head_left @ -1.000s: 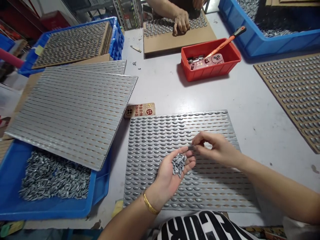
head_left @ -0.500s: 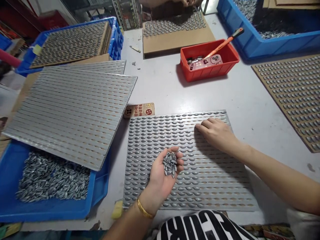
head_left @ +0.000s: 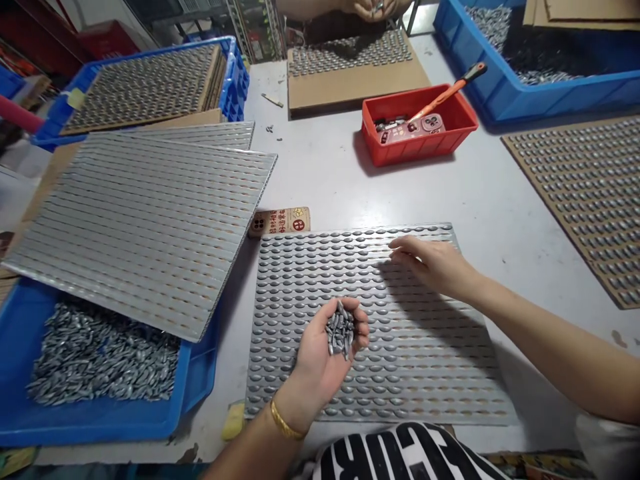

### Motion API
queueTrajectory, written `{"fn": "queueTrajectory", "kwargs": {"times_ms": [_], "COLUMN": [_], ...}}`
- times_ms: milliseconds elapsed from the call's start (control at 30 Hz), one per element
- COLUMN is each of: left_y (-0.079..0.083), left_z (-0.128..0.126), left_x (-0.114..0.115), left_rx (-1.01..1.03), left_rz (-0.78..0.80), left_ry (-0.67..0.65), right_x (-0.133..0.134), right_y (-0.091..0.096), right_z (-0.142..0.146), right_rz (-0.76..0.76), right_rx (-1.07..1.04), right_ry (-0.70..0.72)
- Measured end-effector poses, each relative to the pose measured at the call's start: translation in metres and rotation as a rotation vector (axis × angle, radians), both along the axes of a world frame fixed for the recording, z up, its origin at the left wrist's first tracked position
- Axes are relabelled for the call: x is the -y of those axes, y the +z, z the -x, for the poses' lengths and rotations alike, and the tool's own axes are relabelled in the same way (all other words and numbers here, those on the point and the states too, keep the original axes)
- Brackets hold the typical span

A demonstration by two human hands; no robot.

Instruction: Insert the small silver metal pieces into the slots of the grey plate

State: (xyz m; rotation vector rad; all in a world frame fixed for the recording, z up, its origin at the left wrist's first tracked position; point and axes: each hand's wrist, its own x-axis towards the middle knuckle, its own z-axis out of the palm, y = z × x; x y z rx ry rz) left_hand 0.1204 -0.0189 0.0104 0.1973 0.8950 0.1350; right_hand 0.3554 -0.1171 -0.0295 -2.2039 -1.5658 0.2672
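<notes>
My left hand [head_left: 320, 353], palm up with curled fingers, cups a heap of small grey spindle-shaped metal pieces [head_left: 341, 330]. Beneath it lies a grey slotted board [head_left: 450, 373]. Similar pieces fill rows of slots on the board's left side and along its far edge; many slots at the right are bare. Over the upper right part of this board hovers my right hand [head_left: 435, 263], fingers stretched out and slightly apart, thumb below. No piece shows between its fingertips.
A blue bin [head_left: 195, 380] of loose pieces stands left, with slotted boards [head_left: 150, 220] resting over it. Beyond are a red box [head_left: 420, 143] holding an orange-handled tool, a phone-like item [head_left: 280, 221] and a filled cardboard sheet [head_left: 590, 200]. Another person's hands [head_left: 377, 8] are at the far side.
My right hand has lifted slightly off the board, its fingers straighter and more spread. My left hand stays nearly in place, the pieces shifted a little in its palm.
</notes>
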Motion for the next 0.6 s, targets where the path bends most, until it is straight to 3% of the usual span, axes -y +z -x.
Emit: {"fn": "queueTrajectory", "kwargs": {"times_ms": [133,267,433,600], "left_y": [-0.013,-0.015,-0.017,-0.022], "left_z": [0.001,0.001,0.002,0.005], "left_x": [0.003,0.005,0.006,0.007], "left_rx": [-0.064,0.027,0.04,0.034], "left_rz": [0.054,-0.024,-0.109,-0.118], "left_ry": [-0.019,-0.079,-0.141,-0.136], "right_x": [-0.009,-0.017,-0.02,-0.023], "right_y": [0.005,0.005,-0.005,-0.012], "right_z": [0.003,0.005,0.007,0.009], "right_rz": [-0.077,-0.137,-0.083,-0.035], "right_rx": [-0.13,-0.192,-0.463,-0.424], "right_ry": [0.039,-0.023,-0.104,-0.084]}}
